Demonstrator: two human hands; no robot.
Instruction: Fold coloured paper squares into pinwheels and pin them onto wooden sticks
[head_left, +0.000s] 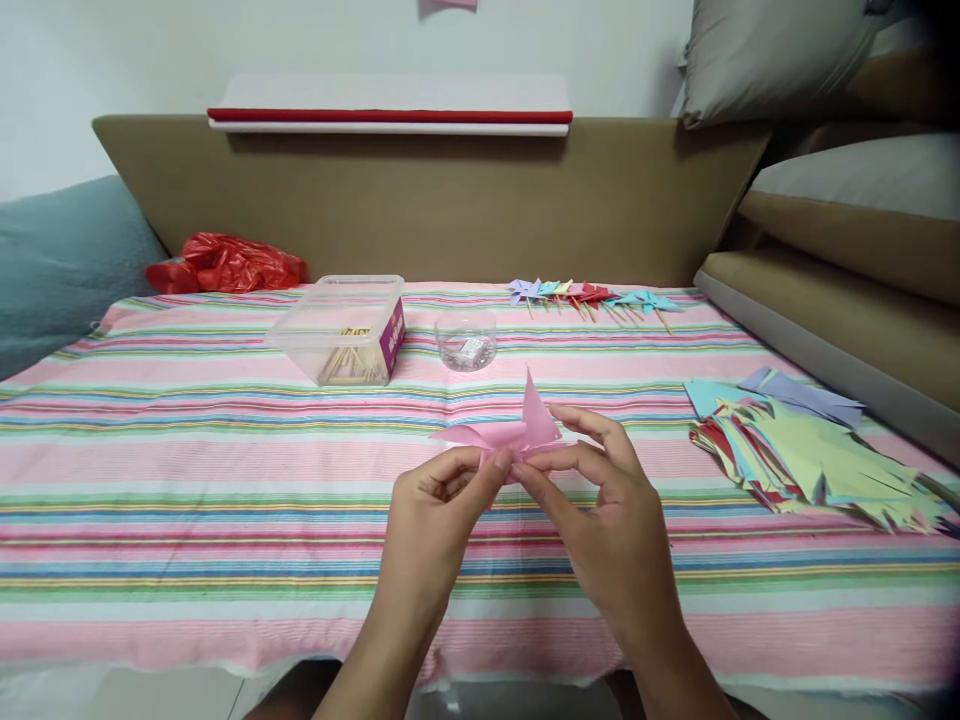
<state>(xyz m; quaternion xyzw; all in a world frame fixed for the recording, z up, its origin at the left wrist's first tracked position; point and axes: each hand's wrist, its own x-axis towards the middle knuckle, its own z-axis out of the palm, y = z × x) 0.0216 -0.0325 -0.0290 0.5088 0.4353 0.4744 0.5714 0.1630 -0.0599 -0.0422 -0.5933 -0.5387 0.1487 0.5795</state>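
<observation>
A pink paper pinwheel is held up over the striped cloth, some of its corners bent inward and one point standing upright. My left hand is closed on its lower left, thumb and forefinger pinching near the centre. From the other side my right hand grips it between thumb and forefinger, its other fingers lifted apart. Both thumbs nearly meet at the lower edge. Whether a pin or stick sits behind the fingers is hidden.
Beyond my hands stand a clear tub of wooden sticks and a round clear container. Finished pinwheels lie at the back. Cut coloured paper is piled at right. A red plastic bag rests back left.
</observation>
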